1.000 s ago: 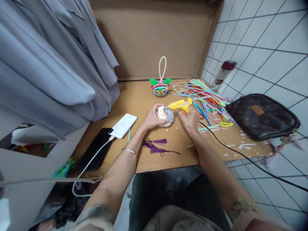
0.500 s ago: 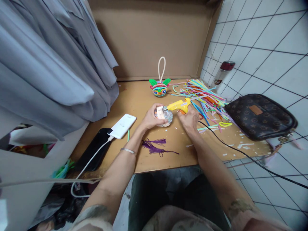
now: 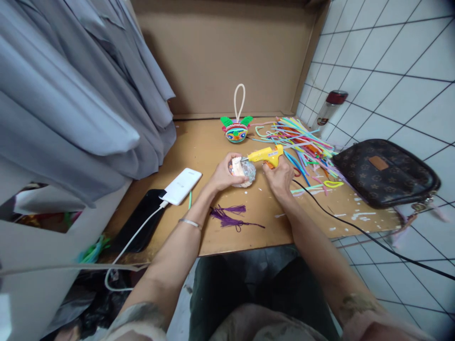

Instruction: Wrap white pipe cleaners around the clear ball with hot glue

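My left hand point(image 3: 224, 174) is closed around a small round craft piece point(image 3: 249, 174), pale and bluish-grey with a cream strip across its top. A yellow glue gun point(image 3: 265, 155) is gripped in my right hand point(image 3: 279, 177), its metal nozzle at the top of the craft piece; whether it touches, I cannot tell. Purple tassels point(image 3: 227, 218) lie on the table nearer to me. Behind my hands stands a finished-looking colourful animal-head ornament point(image 3: 236, 132) with green ears and a cream loop.
Coloured pipe cleaners point(image 3: 302, 142) are heaped at the back right, beside a brown patterned bag point(image 3: 391, 173) and a red-lidded bottle point(image 3: 329, 111). A white power bank point(image 3: 183, 186) and a black phone point(image 3: 140, 222) lie left. The glue gun's black cord point(image 3: 341, 215) runs off right.
The glue gun has shifted very slightly to the right with my right hand. My left hand keeps its hold on the craft piece, almost unmoved.
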A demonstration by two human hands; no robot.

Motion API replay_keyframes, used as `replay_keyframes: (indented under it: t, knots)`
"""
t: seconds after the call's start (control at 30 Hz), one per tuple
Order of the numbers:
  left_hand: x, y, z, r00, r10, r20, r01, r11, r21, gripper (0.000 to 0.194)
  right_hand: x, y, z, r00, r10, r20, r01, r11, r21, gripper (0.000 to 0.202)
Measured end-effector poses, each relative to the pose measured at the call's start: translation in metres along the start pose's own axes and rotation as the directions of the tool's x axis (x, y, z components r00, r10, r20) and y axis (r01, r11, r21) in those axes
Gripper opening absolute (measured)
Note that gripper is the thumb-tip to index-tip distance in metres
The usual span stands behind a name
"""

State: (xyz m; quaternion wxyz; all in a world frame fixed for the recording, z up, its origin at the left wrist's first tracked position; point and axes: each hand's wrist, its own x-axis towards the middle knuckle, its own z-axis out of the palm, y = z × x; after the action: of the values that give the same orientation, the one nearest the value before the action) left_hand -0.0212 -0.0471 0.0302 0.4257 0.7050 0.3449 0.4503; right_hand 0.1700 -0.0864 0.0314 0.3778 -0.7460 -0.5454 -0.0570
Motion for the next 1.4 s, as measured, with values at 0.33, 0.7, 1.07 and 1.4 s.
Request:
replay_keyframes:
  t: [0.33, 0.7, 1.07, 1.4]
  knots:
    - [0.001, -0.001, -0.001, 1.000, -0.005, 0.001, 0.005, 1.000, -0.021, 0.075, -0.001, -0.004, -0.001, 1.000, 0.023, 0.002, -0.023, 0.999, -0.030, 0.031]
    - [0.001, -0.003, -0.001, 1.000, -0.002, 0.012, 0.002, 1.000, -0.014, 0.077, -0.001, -0.004, -0.003, 0.999, 0.043, 0.004, -0.042, 0.998, -0.050, 0.031]
    - [0.001, -0.004, -0.001, 1.000, -0.008, 0.022, 0.008, 1.000, -0.019, 0.077, 0.002, 0.003, 0.003, 0.998, 0.005, -0.059, -0.006, 1.000, -0.019, 0.030]
    - [0.001, -0.004, -0.001, 1.000, -0.013, 0.016, 0.013, 1.000, -0.002, 0.077, 0.003, 0.003, 0.000, 0.999, 0.031, -0.036, -0.034, 0.998, -0.060, 0.031]
